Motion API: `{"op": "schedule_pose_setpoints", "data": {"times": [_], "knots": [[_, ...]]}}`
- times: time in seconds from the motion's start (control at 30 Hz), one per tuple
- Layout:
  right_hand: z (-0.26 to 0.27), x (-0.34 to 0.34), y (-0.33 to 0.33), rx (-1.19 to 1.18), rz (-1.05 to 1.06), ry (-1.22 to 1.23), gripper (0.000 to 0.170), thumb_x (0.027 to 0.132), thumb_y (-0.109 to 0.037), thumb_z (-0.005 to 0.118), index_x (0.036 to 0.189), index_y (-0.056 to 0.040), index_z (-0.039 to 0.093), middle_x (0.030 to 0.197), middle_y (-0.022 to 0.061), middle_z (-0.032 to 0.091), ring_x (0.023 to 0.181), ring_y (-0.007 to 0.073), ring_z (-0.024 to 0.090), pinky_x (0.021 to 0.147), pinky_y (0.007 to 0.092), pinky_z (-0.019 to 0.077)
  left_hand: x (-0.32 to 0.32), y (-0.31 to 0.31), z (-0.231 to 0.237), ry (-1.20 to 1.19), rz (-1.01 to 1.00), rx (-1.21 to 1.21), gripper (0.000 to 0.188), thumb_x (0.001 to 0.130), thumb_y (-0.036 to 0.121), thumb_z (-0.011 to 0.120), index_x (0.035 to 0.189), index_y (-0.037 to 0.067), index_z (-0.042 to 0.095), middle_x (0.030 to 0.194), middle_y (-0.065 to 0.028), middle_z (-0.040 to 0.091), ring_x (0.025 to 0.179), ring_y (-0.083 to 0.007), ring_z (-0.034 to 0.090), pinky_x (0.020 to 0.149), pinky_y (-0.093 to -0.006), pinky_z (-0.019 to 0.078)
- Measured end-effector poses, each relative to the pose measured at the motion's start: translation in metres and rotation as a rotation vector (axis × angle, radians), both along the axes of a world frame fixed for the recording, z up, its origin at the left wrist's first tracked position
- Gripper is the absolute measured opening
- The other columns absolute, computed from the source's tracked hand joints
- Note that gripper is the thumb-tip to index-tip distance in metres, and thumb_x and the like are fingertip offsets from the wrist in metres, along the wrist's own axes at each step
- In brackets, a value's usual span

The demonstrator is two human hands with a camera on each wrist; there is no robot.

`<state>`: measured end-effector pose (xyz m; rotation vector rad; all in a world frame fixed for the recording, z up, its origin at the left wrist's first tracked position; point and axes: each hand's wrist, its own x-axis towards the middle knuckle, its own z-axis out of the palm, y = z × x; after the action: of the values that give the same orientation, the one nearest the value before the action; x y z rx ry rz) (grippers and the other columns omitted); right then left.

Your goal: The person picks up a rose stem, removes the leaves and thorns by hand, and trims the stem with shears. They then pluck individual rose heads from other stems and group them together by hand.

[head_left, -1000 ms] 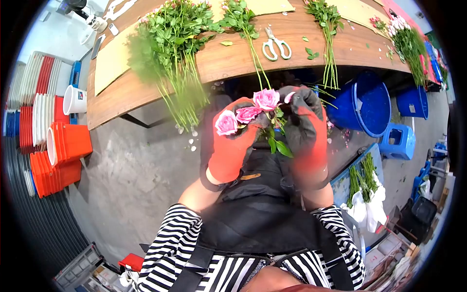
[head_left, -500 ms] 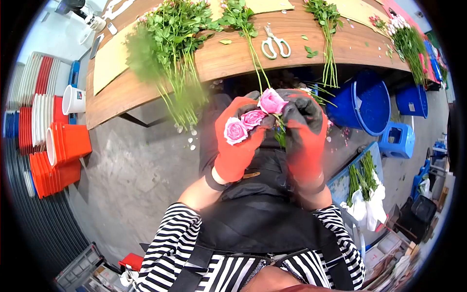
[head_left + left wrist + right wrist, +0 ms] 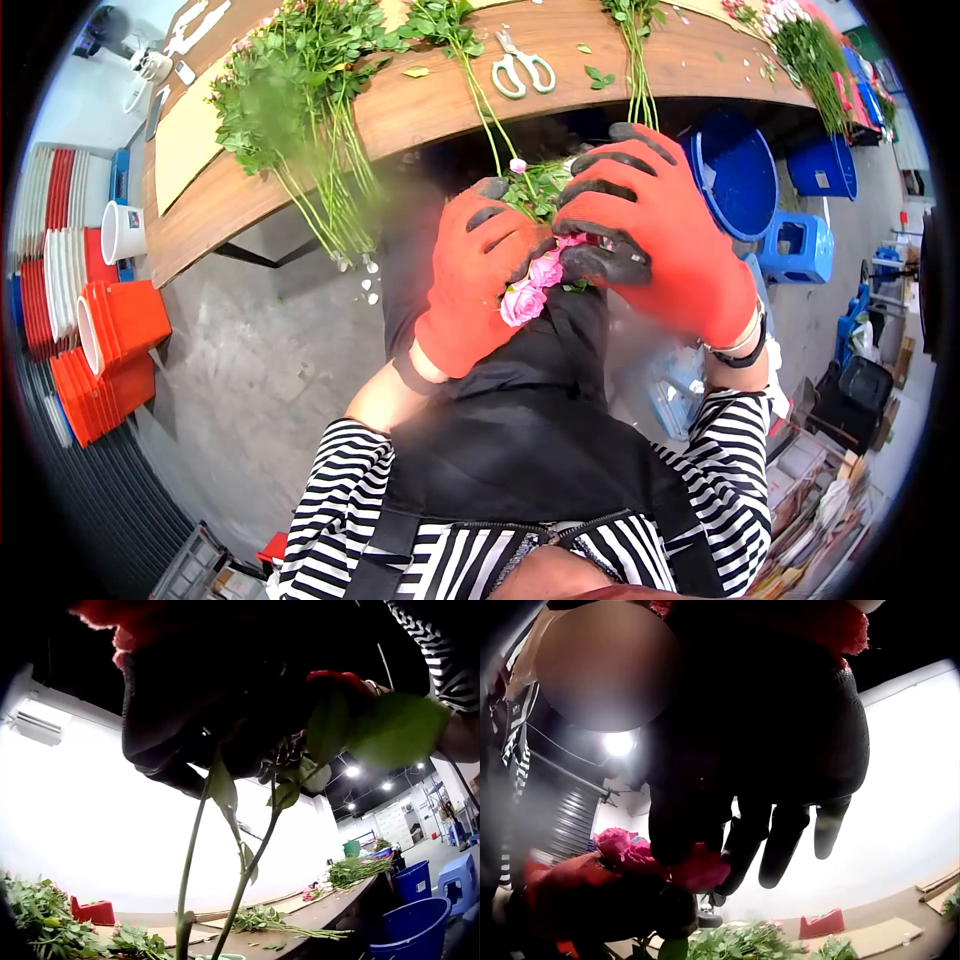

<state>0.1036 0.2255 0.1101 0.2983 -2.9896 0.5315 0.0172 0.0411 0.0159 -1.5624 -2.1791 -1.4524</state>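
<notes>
Both hands wear red gloves with black fingers. In the head view, the left hand (image 3: 478, 285) holds several pink roses (image 3: 524, 302) by their stems; their blooms show beside its thumb. The right hand (image 3: 655, 235) is at the bloom closest to it, thumb below and fingers above, partly hiding it. In the right wrist view, that bloom (image 3: 702, 868) sits between the right thumb and a finger, the other fingers spread apart. Leafy stems (image 3: 244, 889) hang from the left hand in the left wrist view. A small pale-pink bud (image 3: 517, 166) shows beyond the hands.
The wooden table (image 3: 425, 108) carries green-handled scissors (image 3: 521, 70), bunches of leafy stems (image 3: 290, 95) and loose leaves. Blue buckets (image 3: 738, 175) and a blue stool (image 3: 797, 248) are at the right. Orange crates (image 3: 120, 325) stand at the left.
The right hand has turned so its red back shows, with its fingers now over the nearest bloom. The roses sit lower in the head view, and the whole scene has shifted left.
</notes>
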Motion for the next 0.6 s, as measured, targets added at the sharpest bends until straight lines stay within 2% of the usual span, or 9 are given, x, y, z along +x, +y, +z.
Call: {"op": "schedule_pose_setpoints", "data": {"times": [0.07, 0.17, 0.23, 0.27, 0.37, 0.4, 0.5, 0.53, 0.6], "knots": [[0.001, -0.002, 0.003, -0.034, 0.025, -0.089, 0.042, 0.064, -0.017, 0.082, 0.102, -0.0122, 0.066, 0.11, 0.0066, 0.062, 0.111, 0.0299, 0.055, 0.109, 0.0497, 0.0321, -0.002, -0.001, 0.001, 0.034, -0.069, -0.036, 0.039, 0.056, 0.009, 0.074, 0.095, 0.005, 0.069, 0.095, -0.0097, 0.063, 0.098, -0.0352, 0.058, 0.098, -0.0507, 0.0443], [-0.021, 0.002, 0.013, -0.155, 0.001, -0.071, 0.044, 0.067, -0.013, 0.079, 0.109, -0.0108, 0.065, 0.109, 0.0091, 0.063, 0.11, 0.0306, 0.056, 0.106, 0.0453, 0.0371, 0.0, -0.003, -0.004, 0.094, -0.12, -0.028, 0.037, 0.058, 0.014, 0.073, 0.094, 0.005, 0.07, 0.094, -0.0074, 0.064, 0.097, -0.0333, 0.058, 0.099, -0.0512, 0.0437], [-0.024, 0.002, 0.018, -0.437, -0.178, -0.348, 0.046, 0.07, -0.01, 0.076, 0.114, -0.0075, 0.063, 0.109, 0.0096, 0.064, 0.108, 0.0279, 0.058, 0.101, 0.0402, 0.0423, 0.0, -0.004, -0.008, 0.138, -0.136, 0.001, 0.036, 0.06, 0.017, 0.072, 0.094, 0.005, 0.07, 0.093, -0.0056, 0.064, 0.097, -0.032, 0.058, 0.099, -0.0512, 0.0434], [-0.026, 0.002, 0.021, -0.577, -0.266, -0.487, 0.047, 0.072, -0.008, 0.074, 0.117, -0.0058, 0.063, 0.109, 0.0099, 0.064, 0.108, 0.0265, 0.058, 0.098, 0.0376, 0.0449, 0.004, -0.003, -0.003, 0.128, -0.112, 0.032, 0.032, 0.065, 0.013, 0.066, 0.097, 0.009, 0.069, 0.091, -0.0028, 0.063, 0.086, -0.0287, 0.058, 0.095, -0.0531, 0.0435], [-0.037, -0.003, 0.031, -1.19, -0.356, -0.811, 0.046, 0.076, -0.005, 0.069, 0.121, -0.0005, 0.06, 0.112, 0.0088, 0.064, 0.104, 0.0189, 0.06, 0.089, 0.0303, 0.0494, 0.005, -0.002, -0.005, 0.177, -0.125, 0.049, 0.033, 0.065, 0.013, 0.066, 0.097, 0.008, 0.069, 0.093, -0.0028, 0.064, 0.088, -0.029, 0.058, 0.095, -0.054, 0.0434], [-0.045, -0.003, 0.033, -1.262, -0.335, -0.791, 0.045, 0.077, -0.003, 0.067, 0.121, 0.0028, 0.06, 0.11, 0.0072, 0.064, 0.097, 0.0142, 0.06, 0.086, 0.0276, 0.0495, 0.005, -0.003, -0.006, 0.169, -0.13, 0.057, 0.032, 0.065, 0.013, 0.067, 0.097, 0.008, 0.069, 0.092, -0.0034, 0.064, 0.087, -0.0292, 0.058, 0.095, -0.0537, 0.0432], [-0.046, -0.007, 0.039, -1.099, -0.318, -0.72, 0.032, 0.078, -0.011, 0.065, 0.106, 0.0019, 0.062, 0.096, 0.007, 0.065, 0.094, 0.0116, 0.058, 0.085, 0.0264, 0.047, 0.002, -0.003, -0.006, 0.081, -0.136, 0.111, 0.032, 0.066, 0.01, 0.069, 0.098, 0.007, 0.068, 0.09, -0.0051, 0.064, 0.086, -0.0296, 0.059, 0.095, -0.0516, 0.0438], [-0.053, -0.009, 0.041, -1.056, -0.34, -0.699, 0.026, 0.077, -0.007, 0.062, 0.103, 0.0005, 0.061, 0.093, 0.0075, 0.066, 0.093, 0.0119, 0.059, 0.086, 0.0268, 0.0465, 0.001, -0.002, -0.006, 0.015, -0.127, 0.152, 0.032, 0.066, 0.008, 0.07, 0.098, 0.007, 0.068, 0.089, -0.0059, 0.064, 0.085, -0.0296, 0.059, 0.094, -0.0502, 0.0447], [-0.068, -0.008, 0.033, -0.956, -0.345, -0.362, 0.027, 0.078, -0.005, 0.061, 0.104, -0.0001, 0.062, 0.097, 0.0079, 0.066, 0.095, 0.0124, 0.06, 0.088, 0.0273, 0.046, -0.003, -0.004, -0.004, -0.162, -0.086, 0.196, 0.034, 0.066, 0.002, 0.07, 0.1, 0.005, 0.067, 0.086, -0.0085, 0.064, 0.084, -0.03, 0.06, 0.088, -0.044, 0.0477]]}}
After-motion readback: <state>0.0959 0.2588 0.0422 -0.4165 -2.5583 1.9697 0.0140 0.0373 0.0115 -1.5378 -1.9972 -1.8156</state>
